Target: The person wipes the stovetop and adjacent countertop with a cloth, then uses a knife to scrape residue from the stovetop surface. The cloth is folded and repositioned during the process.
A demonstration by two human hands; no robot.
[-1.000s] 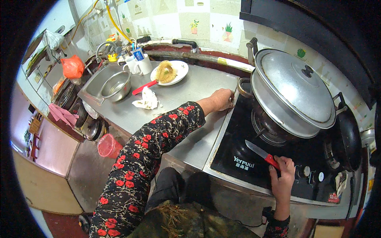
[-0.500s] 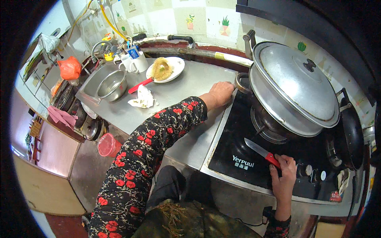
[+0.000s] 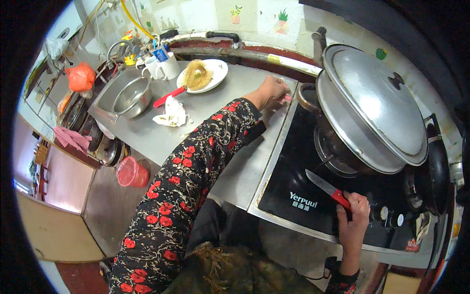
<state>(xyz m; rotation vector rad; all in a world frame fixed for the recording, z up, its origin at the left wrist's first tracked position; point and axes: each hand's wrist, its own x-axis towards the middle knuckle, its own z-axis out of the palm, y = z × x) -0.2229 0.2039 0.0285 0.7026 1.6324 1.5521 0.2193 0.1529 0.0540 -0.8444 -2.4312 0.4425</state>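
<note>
My right hand [image 3: 354, 215] is closed round the red handle of a small kitchen knife [image 3: 327, 187]. Its blade points away and to the left, over the black gas hob [image 3: 289, 181]. At the far right end of the steel counter [image 3: 235, 179], beside the hob's edge, is my left hand [image 3: 275, 91]. The fingers there are bent and pressed together, with a small pinkish bit at their tips that I cannot make out. Just right of this hand stands a big lidded aluminium pot [image 3: 377, 105] on a burner; a loop handle on its side faces the hand.
On the counter lie a crumpled white cloth or paper [image 3: 171, 112] and a red-handled scrubbing brush [image 3: 196, 77] on a white plate [image 3: 218, 73]. White mugs [image 3: 169, 66] and a metal basin [image 3: 133, 98] stand farther left. A black wok [image 3: 431, 169] leans at right.
My left hand has risen slightly off the counter's right edge, moving a little away from me, and its fingertips now show. The right hand keeps the knife in nearly the same place.
</note>
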